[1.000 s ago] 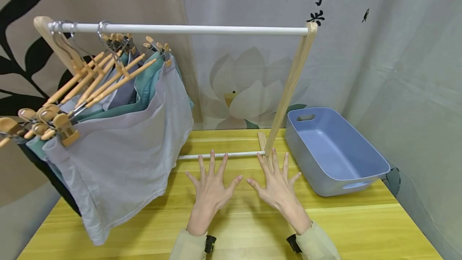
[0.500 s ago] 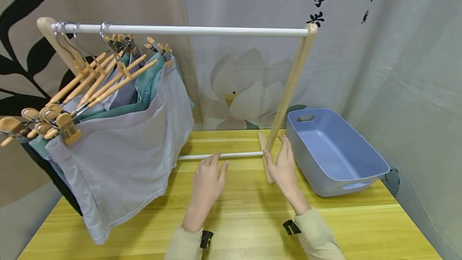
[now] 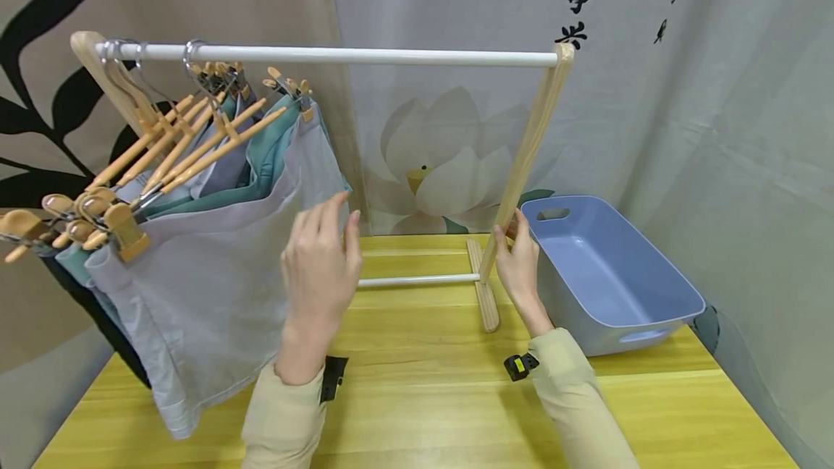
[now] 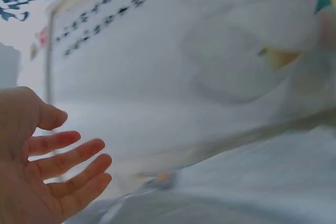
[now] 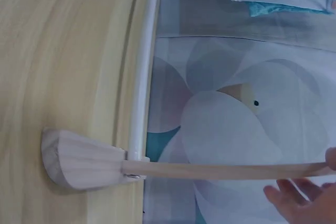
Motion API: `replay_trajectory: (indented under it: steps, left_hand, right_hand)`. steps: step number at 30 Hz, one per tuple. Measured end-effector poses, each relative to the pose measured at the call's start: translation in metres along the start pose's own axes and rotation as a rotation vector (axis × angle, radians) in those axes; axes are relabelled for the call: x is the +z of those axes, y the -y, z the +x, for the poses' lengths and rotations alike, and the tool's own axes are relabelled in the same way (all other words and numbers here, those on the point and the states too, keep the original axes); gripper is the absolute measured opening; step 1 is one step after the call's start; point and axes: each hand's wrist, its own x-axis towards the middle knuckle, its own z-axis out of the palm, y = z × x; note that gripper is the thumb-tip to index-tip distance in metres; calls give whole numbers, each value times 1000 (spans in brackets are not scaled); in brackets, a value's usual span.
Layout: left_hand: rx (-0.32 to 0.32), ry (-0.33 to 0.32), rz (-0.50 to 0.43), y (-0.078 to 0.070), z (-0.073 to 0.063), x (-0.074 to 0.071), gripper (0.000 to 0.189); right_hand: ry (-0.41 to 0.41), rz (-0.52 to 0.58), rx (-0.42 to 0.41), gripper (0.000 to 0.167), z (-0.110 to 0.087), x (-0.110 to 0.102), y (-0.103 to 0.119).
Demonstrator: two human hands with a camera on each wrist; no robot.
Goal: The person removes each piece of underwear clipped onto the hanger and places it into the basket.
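Observation:
In the head view my left hand is raised in front of the pale grey shorts, overlapping their right side. The left wrist view shows its fingers loosely spread and holding nothing. My right hand is at the right wooden post of the clothes rack, thumb on one side and fingers on the other. Seen from the right wrist, the loosely bent fingers lie just beside the post, with a gap showing. Several wooden clip hangers carry shorts at the left end of the white top rail.
A blue plastic basket stands on the wooden table, close to the right hand. The rack's lower white bar and wooden foot are near the tabletop. A printed curtain hangs behind.
Both hands were spread flat above the table. The left has risen leftward to the front of the grey shorts. The right has moved up and turned toward the rack's right post.

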Motion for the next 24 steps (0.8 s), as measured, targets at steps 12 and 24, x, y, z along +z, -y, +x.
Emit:
replay_trajectory:
  steps: [12, 24]
  left_hand:
    - [-138, -131, 241, -7, 68, -56, 31]
    - [-501, 385, 590, 14, 114, -64, 54]
  right_hand:
    - [-82, -73, -135, 33, 2, 6, -9]
    - [-78, -89, -144, 32, 2, 5, -9]
